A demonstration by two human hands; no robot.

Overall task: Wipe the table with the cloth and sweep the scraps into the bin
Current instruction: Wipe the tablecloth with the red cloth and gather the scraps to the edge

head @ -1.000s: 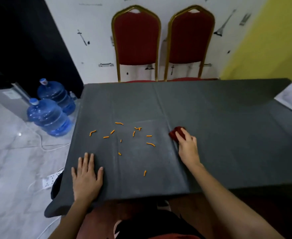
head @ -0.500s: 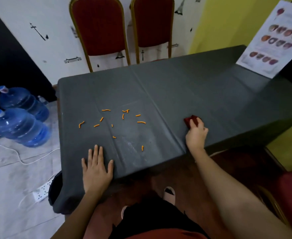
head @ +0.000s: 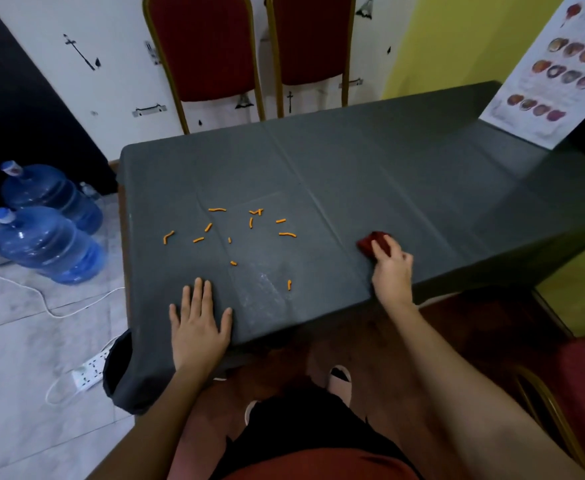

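Note:
A dark grey cloth covers the table (head: 388, 174). Several small orange scraps (head: 249, 230) lie scattered on its left-middle part. My left hand (head: 199, 323) rests flat on the near edge, fingers straight and spread. My right hand (head: 391, 271) grips a small dark red cloth (head: 370, 242) near the front edge, to the right of the scraps; my fingers hide most of it. A dark bin (head: 116, 368) shows partly below the table's near left corner.
Two red chairs (head: 208, 46) stand against the far wall. Two blue water bottles (head: 49, 244) sit on the floor at left, with a white power strip (head: 90, 370) and cable near the bin. A printed poster (head: 554, 74) leans at the table's far right.
The view has swung right and downward. My right hand has drawn the red cloth to the right and toward the front edge, away from the scraps. My left hand stays flat.

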